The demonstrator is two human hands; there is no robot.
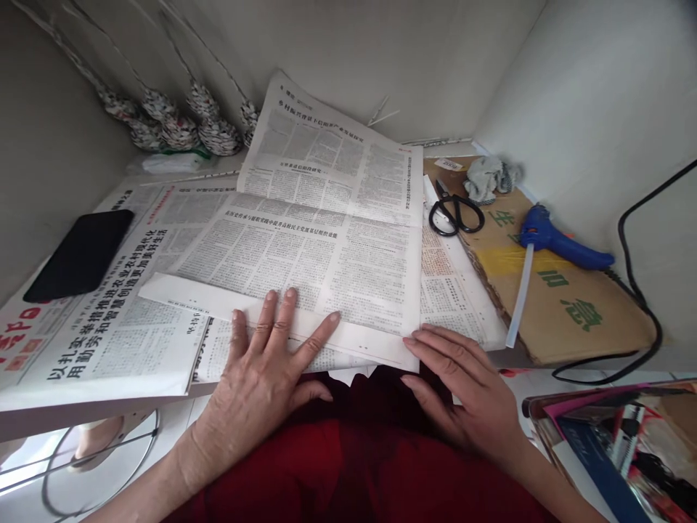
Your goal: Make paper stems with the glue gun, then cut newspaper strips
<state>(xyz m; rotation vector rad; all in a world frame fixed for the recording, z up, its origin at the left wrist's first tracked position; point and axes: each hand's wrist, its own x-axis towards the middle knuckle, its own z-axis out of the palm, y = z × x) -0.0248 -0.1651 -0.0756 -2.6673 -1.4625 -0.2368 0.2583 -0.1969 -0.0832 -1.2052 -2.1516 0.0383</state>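
Observation:
A sheet of newspaper lies in front of me, its far part propped up against the wall. Along its near edge runs a folded-over pale strip. My left hand rests on this strip, fingers spread and pressing flat. At the sheet's near right corner, my right hand touches the edge with its fingertips, its thumb apart from the fingers below the paper. More newspapers lie underneath and to the left.
On the left lies a black phone, with several woven paper gourd shapes behind it. Black-handled scissors, a grey cloth and a blue glue gun with a cord lie right, on cardboard. A filled box stands below.

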